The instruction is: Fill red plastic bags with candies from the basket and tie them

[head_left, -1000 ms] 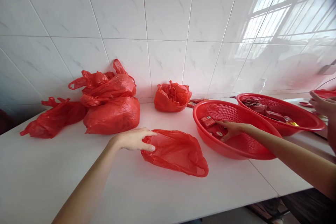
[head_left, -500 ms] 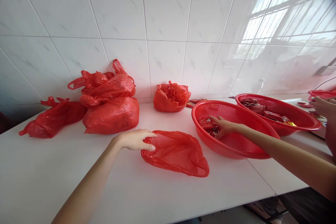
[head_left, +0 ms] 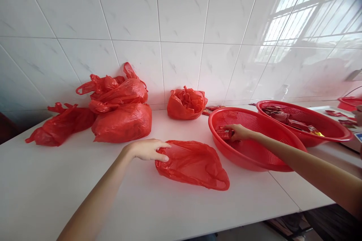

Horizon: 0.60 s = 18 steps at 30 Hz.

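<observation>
The right hand (head_left: 239, 131) clasped a red packet (head_left: 224, 133), the bag (head_left: 195, 165) at its eight o'clock; left hand (head_left: 148, 150) half-spread there, grip unclear.

A thin, translucent red plastic bag (head_left: 192, 163) lies low and slack on the white table (head_left: 158, 207), its film creased and its wide mouth spread open. Just beside it, to the right and a little farther back, a wide, rounded red plastic basket (head_left: 246, 162) stands upright, its inner wall perforated with small holes. Inside, small glossy red packets (head_left: 223, 133) cluster at the left, partly hidden.
</observation>
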Available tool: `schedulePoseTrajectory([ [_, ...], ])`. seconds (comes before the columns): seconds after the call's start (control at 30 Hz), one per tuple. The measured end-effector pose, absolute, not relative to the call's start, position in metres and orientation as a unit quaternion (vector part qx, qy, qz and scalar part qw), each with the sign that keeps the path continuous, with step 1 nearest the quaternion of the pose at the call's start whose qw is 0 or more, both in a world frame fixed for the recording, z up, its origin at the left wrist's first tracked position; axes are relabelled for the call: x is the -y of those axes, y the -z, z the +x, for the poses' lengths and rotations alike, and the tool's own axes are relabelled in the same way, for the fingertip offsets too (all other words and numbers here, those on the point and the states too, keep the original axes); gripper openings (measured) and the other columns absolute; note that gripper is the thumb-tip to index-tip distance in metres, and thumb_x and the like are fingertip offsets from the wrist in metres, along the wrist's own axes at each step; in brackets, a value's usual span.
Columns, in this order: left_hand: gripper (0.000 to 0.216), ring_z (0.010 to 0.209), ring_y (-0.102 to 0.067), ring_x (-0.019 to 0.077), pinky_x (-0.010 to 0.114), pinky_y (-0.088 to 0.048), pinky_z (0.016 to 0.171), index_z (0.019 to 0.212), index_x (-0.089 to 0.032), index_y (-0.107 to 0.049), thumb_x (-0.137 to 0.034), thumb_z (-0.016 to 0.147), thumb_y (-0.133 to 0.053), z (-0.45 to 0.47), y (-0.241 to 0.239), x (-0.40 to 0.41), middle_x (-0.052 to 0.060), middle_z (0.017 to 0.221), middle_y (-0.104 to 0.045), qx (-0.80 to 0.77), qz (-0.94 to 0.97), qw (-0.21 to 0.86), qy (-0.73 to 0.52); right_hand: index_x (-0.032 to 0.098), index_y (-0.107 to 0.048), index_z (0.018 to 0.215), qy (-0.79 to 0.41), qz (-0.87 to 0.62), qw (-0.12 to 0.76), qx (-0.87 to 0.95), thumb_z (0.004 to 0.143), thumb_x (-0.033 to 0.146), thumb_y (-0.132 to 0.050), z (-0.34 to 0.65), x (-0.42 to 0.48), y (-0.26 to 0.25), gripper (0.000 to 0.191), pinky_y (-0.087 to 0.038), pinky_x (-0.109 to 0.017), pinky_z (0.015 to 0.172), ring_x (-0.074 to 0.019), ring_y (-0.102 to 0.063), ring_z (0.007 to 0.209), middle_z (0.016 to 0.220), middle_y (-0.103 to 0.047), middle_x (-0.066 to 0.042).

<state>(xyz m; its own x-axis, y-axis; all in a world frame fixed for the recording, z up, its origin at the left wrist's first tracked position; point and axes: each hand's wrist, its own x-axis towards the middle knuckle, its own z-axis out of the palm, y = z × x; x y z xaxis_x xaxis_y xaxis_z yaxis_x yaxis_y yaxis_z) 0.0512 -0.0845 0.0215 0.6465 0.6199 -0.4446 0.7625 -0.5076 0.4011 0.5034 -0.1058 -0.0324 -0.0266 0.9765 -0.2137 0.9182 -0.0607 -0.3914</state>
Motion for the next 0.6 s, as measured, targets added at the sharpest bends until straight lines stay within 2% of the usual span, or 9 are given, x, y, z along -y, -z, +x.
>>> schedulePoseTrajectory([
  [0.13, 0.071, 0.132, -0.051, 0.0278, 0.032, -0.042, 0.103, 0.146, -0.037, -0.047, -0.063, 0.081, -0.06, 0.05, -0.02, 0.083, 0.003, 0.153, -0.045, -0.402, 0.855, 0.301, 0.129, 0.014, -0.061, 0.118, -0.219, -0.694, 0.079, 0.681, 0.068, 0.019, -0.061, 0.501, 0.104, 0.028, 0.05, -0.047, -0.022, 0.047, -0.0172, -0.063, 0.059, 0.076, -0.066, -0.003],
  [0.3, 0.072, 0.13, -0.053, 0.0277, 0.031, -0.043, 0.101, 0.146, -0.036, -0.047, -0.063, 0.081, -0.06, 0.05, -0.018, 0.082, 0.004, 0.152, -0.047, -0.394, 0.86, 0.301, 0.124, 0.014, -0.061, 0.105, -0.209, -0.687, 0.098, 0.689, 0.067, 0.017, -0.063, 0.497, 0.103, 0.028, 0.038, -0.047, -0.019, 0.048, -0.0177, -0.064, 0.068, 0.079, -0.065, -0.004],
  [0.47, 0.073, 0.131, -0.051, 0.0271, 0.031, -0.042, 0.103, 0.147, -0.035, -0.045, -0.062, 0.082, -0.059, 0.05, -0.018, 0.082, 0.004, 0.153, -0.045, -0.389, 0.859, 0.307, 0.128, 0.017, -0.055, 0.132, -0.257, -0.673, 0.123, 0.682, 0.071, 0.018, -0.063, 0.494, 0.106, 0.026, 0.062, -0.052, -0.021, 0.051, -0.0181, -0.066, 0.073, 0.098, -0.068, -0.007],
  [0.6, 0.074, 0.13, -0.052, 0.0266, 0.031, -0.043, 0.102, 0.148, -0.038, -0.043, -0.065, 0.08, -0.059, 0.051, -0.019, 0.083, 0.003, 0.154, -0.044, -0.392, 0.857, 0.304, 0.141, 0.02, -0.051, 0.141, -0.359, -0.651, 0.191, 0.641, 0.072, 0.018, -0.065, 0.491, 0.108, 0.022, 0.07, -0.057, -0.025, 0.055, -0.0173, -0.065, 0.071, 0.097, -0.067, -0.007],
])
